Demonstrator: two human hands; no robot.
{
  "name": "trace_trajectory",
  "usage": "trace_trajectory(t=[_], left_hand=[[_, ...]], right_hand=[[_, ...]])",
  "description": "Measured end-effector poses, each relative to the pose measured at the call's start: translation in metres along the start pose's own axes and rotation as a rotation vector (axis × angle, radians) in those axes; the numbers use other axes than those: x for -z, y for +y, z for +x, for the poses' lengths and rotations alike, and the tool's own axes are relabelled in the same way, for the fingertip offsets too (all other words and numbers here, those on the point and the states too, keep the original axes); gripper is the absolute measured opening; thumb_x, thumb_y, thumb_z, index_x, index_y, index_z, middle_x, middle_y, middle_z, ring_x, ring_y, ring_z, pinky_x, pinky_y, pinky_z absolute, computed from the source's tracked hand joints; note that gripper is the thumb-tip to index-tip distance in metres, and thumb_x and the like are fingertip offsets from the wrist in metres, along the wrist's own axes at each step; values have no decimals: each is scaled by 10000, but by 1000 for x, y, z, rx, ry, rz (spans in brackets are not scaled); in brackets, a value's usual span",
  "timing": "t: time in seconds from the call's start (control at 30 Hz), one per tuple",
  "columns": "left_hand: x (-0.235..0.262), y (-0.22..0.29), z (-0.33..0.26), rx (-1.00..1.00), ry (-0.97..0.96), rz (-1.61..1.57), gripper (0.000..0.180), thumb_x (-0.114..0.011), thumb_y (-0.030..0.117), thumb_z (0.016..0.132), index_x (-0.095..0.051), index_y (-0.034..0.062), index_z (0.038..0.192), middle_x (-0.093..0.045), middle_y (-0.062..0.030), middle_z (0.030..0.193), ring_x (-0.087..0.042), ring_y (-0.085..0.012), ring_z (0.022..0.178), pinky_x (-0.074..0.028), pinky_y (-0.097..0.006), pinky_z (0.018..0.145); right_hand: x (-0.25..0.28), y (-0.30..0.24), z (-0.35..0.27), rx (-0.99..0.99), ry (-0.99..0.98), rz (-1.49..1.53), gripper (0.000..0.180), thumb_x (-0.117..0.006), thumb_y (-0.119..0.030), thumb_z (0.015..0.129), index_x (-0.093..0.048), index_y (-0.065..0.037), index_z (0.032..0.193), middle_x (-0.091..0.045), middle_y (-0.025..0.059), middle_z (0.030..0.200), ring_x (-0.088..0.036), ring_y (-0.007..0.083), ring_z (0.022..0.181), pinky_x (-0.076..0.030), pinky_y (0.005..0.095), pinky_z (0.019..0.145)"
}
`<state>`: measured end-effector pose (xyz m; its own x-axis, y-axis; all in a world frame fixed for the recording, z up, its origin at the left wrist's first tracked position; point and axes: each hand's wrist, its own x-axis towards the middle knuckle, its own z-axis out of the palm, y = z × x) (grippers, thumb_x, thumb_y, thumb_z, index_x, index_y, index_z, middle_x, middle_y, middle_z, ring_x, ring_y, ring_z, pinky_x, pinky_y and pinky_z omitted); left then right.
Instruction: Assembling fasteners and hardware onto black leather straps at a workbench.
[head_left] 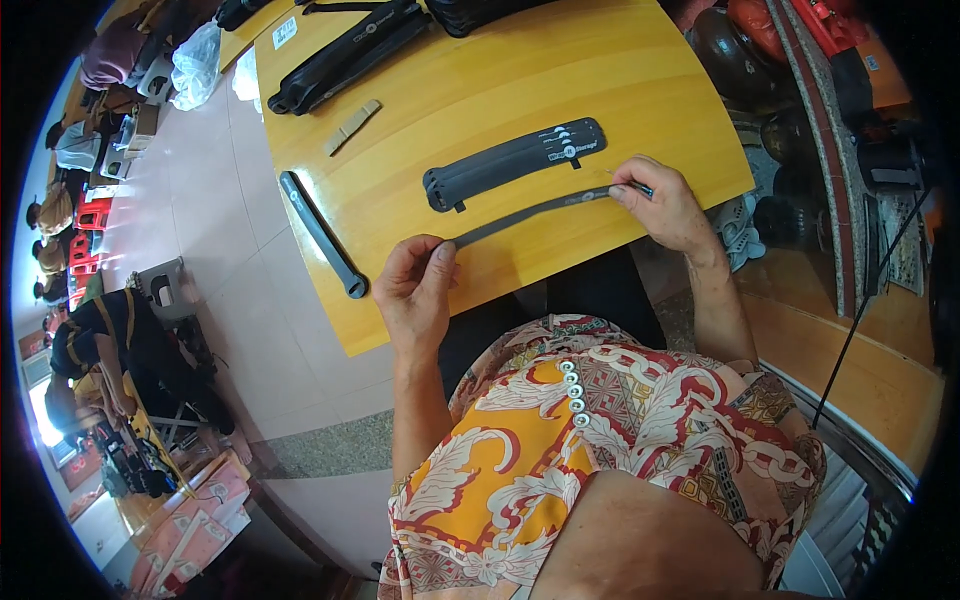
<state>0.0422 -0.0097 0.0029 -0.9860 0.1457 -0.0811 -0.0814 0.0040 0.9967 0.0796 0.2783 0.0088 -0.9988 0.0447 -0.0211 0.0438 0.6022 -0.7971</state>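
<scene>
1. Left hand pinched shut on the near end of a thin grey strap; thumb on top, fingers curled beneath, grip narrow and closed on the strap.
2. Right hand pinched on the far end of the same strap, fingertips together around what looks like a small metal tip; too small to tell just what.
3. Strap stretched between both hands, low over the yellow tabletop, just in front of a flat black moulded piece lying aslant and apart from it.
4. Likely slip: so thin a pinch at both ends could let one end spring free under harder tension, probably flicking toward the black moulded piece.
5. Possible snag: strap lowered or swung forward could catch the small tab jutting from the near side of the black piece and drag it.
6. Near edge of the tabletop right under the left hand; a dropped end there would probably fall off into the lap or onto the tiled floor.
7. Long grey bar along the left edge, its end at the corner, partly overhanging by the look of it; a left elbow sweep could knock it off.
8. Open room: bare wood beyond the black piece and to the right of it; more black pieces and a small tan strip well apart at the far side.
</scene>
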Motion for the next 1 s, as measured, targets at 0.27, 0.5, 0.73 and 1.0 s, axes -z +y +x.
trace_trajectory(t=[0.27,0.5,0.73,1.0], left_hand=[[-5,1,14,167,98,23,103,-617,74,839,-637,1,908,-615,-60,700,-563,-101,560,-448,-211,502],[-5,-3,27,232,84,83,87,-597,33,832,-613,-44,869,-596,-31,696,-539,-82,596,-432,-207,526],[-9,-13,40,95,189,417,113,-648,57,774,-621,-47,808,-619,-67,660,-546,-102,585,-452,-240,563],[-9,-11,45,122,204,491,113,-657,60,763,-629,-44,796,-628,-86,656,-553,-115,578,-463,-252,572]], right_hand=[[-8,-1,13,44,199,43,100,-583,-57,820,-585,32,865,-580,128,823,-569,227,760,-455,310,675],[-17,0,24,8,330,-93,92,-605,-49,788,-591,29,835,-568,127,788,-579,235,716,-461,317,606],[-23,5,32,-70,381,-137,95,-635,-72,764,-585,9,755,-560,95,727,-565,210,629,-448,318,558],[-20,0,38,-177,349,-124,131,-646,-102,757,-585,8,721,-558,83,692,-549,176,611,-430,307,546]])
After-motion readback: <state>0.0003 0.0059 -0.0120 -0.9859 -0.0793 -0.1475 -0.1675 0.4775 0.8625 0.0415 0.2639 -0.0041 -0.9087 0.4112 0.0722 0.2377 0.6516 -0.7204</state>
